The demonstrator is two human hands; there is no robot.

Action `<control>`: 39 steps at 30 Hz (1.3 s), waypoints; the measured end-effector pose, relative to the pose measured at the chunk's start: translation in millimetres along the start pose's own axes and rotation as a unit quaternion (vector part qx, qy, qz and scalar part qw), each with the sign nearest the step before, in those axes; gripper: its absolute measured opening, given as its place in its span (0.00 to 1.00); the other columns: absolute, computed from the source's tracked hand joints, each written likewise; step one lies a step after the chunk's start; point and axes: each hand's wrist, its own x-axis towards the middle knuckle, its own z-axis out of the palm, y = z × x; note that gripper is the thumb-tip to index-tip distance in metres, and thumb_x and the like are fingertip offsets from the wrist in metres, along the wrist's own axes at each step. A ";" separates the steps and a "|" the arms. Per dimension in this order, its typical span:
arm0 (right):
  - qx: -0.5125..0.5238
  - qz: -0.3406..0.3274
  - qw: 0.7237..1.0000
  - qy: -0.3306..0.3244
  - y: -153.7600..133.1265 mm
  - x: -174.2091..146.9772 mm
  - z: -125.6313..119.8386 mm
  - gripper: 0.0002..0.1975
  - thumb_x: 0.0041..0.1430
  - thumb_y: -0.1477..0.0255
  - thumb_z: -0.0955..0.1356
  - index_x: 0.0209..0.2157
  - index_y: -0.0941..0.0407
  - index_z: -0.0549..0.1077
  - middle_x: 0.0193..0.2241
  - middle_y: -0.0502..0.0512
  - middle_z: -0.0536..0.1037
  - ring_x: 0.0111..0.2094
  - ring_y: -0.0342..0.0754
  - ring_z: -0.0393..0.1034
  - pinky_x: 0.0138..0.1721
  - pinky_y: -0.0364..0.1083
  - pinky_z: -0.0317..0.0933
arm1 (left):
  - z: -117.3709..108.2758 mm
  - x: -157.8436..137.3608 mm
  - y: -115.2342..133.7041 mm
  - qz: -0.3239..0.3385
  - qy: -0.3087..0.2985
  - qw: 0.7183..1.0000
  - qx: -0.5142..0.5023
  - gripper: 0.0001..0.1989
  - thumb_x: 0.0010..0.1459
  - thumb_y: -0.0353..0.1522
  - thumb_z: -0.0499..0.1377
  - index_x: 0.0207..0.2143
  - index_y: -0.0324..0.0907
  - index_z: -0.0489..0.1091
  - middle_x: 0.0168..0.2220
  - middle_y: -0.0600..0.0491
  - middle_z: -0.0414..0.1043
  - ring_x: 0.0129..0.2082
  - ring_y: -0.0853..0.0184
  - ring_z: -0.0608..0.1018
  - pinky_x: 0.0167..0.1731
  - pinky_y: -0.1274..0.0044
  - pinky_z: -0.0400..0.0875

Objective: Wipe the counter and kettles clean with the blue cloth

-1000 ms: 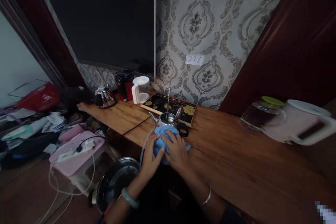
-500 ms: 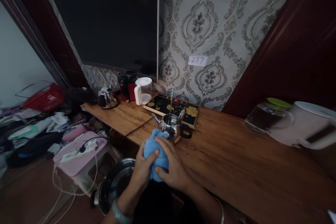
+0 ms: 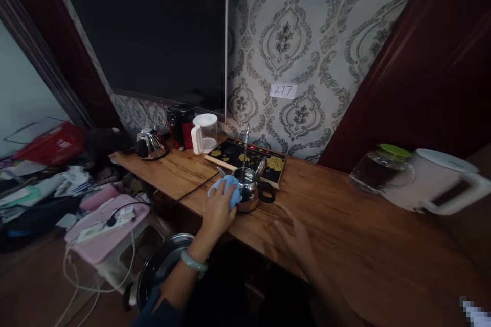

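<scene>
My left hand (image 3: pixel 218 209) is closed on a bunched blue cloth (image 3: pixel 233 190), which rests against the left side of a shiny metal kettle (image 3: pixel 249 195) and covers part of its spout. The kettle stands lidless on the wooden table, its black handle (image 3: pixel 267 192) to the right. Just below that handle, my right hand (image 3: pixel 293 235) holds nothing; its fingers are apart and slightly blurred. Behind the kettle lies a black tea stove panel with yellow flowers (image 3: pixel 274 164), with a thin upright metal spout (image 3: pixel 246 145) in front of the wall.
A second metal kettle (image 3: pixel 150 144), a red and black appliance (image 3: pixel 181 125) and a clear jug (image 3: pixel 205 133) line the table's back left. A green-lidded glass pot (image 3: pixel 379 168) and a white pitcher (image 3: pixel 433 179) stand right. Below are a metal pan (image 3: pixel 143 278) and a pink stool (image 3: pixel 92 245).
Both hands held the cloth in front of the kettle. Now the left hand has carried it forward onto the kettle's side, and the right hand has let go and moved right.
</scene>
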 end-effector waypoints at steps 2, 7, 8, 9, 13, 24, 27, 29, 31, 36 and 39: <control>0.008 0.030 1.000 0.003 7.2 -4.5 -4.8 0.22 0.57 0.63 0.67 0.53 0.52 0.75 0.54 0.58 0.78 0.54 0.57 0.73 0.56 0.58 0.66 | -0.8 -11.1 2.8 0.007 -0.046 0.998 0.050 0.31 0.52 0.24 0.60 0.59 0.49 0.67 0.62 0.45 0.63 0.56 0.51 0.70 0.55 0.60 0.68; 0.011 0.038 0.999 0.022 29.0 -13.6 -4.6 0.19 0.54 0.62 0.68 0.47 0.52 0.79 0.51 0.59 0.80 0.54 0.58 0.73 0.56 0.58 0.66 | -17.5 -26.8 -5.6 0.035 -0.089 0.992 0.080 0.34 0.52 0.25 0.60 0.61 0.54 0.65 0.62 0.49 0.63 0.56 0.53 0.70 0.53 0.62 0.70; 0.010 0.038 0.999 0.025 33.3 -14.7 -4.4 0.19 0.54 0.62 0.68 0.46 0.53 0.79 0.51 0.60 0.80 0.54 0.58 0.73 0.56 0.58 0.66 | -21.2 -26.1 -6.4 0.040 -0.073 0.993 0.083 0.35 0.53 0.25 0.60 0.62 0.54 0.63 0.63 0.49 0.62 0.58 0.52 0.69 0.55 0.62 0.69; 0.008 0.040 0.999 0.026 37.3 -15.6 -4.4 0.19 0.53 0.62 0.68 0.45 0.53 0.79 0.50 0.60 0.81 0.53 0.59 0.74 0.56 0.58 0.66 | -24.4 -24.1 -5.9 0.043 -0.057 0.994 0.088 0.35 0.53 0.26 0.60 0.64 0.54 0.61 0.64 0.49 0.61 0.60 0.51 0.68 0.56 0.62 0.68; 0.001 0.063 0.996 0.056 48.1 -18.8 -4.5 0.20 0.52 0.63 0.66 0.44 0.55 0.79 0.47 0.61 0.82 0.50 0.58 0.75 0.53 0.56 0.68 | -25.3 -9.7 10.2 0.046 -0.080 0.989 0.116 0.39 0.54 0.26 0.61 0.67 0.55 0.57 0.67 0.47 0.56 0.57 0.49 0.69 0.53 0.60 0.71; -0.027 0.058 0.996 0.058 59.2 -24.7 -8.2 0.17 0.53 0.64 0.65 0.41 0.55 0.80 0.45 0.62 0.82 0.48 0.57 0.76 0.52 0.56 0.68 | -10.7 -23.5 -8.9 0.033 -0.132 0.983 0.122 0.41 0.52 0.25 0.60 0.68 0.52 0.55 0.65 0.43 0.57 0.59 0.48 0.69 0.50 0.60 0.72; -0.040 0.049 0.997 0.053 61.0 -24.5 -7.3 0.17 0.53 0.63 0.65 0.40 0.55 0.81 0.44 0.61 0.82 0.48 0.57 0.75 0.53 0.56 0.67 | -20.7 -22.7 -25.5 0.011 -0.099 0.992 0.081 0.39 0.51 0.24 0.59 0.67 0.47 0.57 0.65 0.43 0.59 0.60 0.51 0.69 0.55 0.62 0.69; -0.045 0.048 0.997 0.051 61.8 -24.7 -6.7 0.18 0.53 0.63 0.65 0.40 0.55 0.80 0.45 0.61 0.82 0.49 0.57 0.75 0.53 0.56 0.67 | -29.0 -12.9 -29.0 -0.007 -0.073 0.996 0.054 0.39 0.51 0.25 0.59 0.67 0.47 0.57 0.64 0.44 0.60 0.59 0.52 0.71 0.55 0.64 0.69; -0.051 0.055 0.996 0.049 62.5 -25.1 -6.1 0.18 0.54 0.63 0.64 0.41 0.55 0.80 0.45 0.61 0.82 0.49 0.57 0.75 0.53 0.56 0.67 | -36.2 3.0 -26.9 -0.013 -0.053 0.998 0.021 0.39 0.51 0.26 0.59 0.67 0.47 0.57 0.63 0.45 0.62 0.57 0.54 0.73 0.55 0.65 0.70; -0.060 0.054 0.996 0.047 62.7 -25.6 -6.1 0.20 0.53 0.62 0.64 0.40 0.56 0.80 0.43 0.63 0.82 0.46 0.58 0.76 0.50 0.56 0.68 | -38.0 43.3 -18.6 0.030 -0.074 0.996 -0.046 0.39 0.49 0.26 0.59 0.66 0.45 0.59 0.63 0.47 0.64 0.59 0.55 0.72 0.59 0.66 0.67; -0.075 0.044 0.995 0.046 60.8 -25.6 -7.3 0.20 0.53 0.62 0.64 0.40 0.56 0.80 0.43 0.63 0.82 0.47 0.59 0.76 0.50 0.56 0.69 | -31.7 50.8 -23.7 0.028 -0.125 0.990 -0.063 0.38 0.49 0.25 0.59 0.65 0.44 0.62 0.62 0.47 0.68 0.58 0.56 0.74 0.59 0.67 0.67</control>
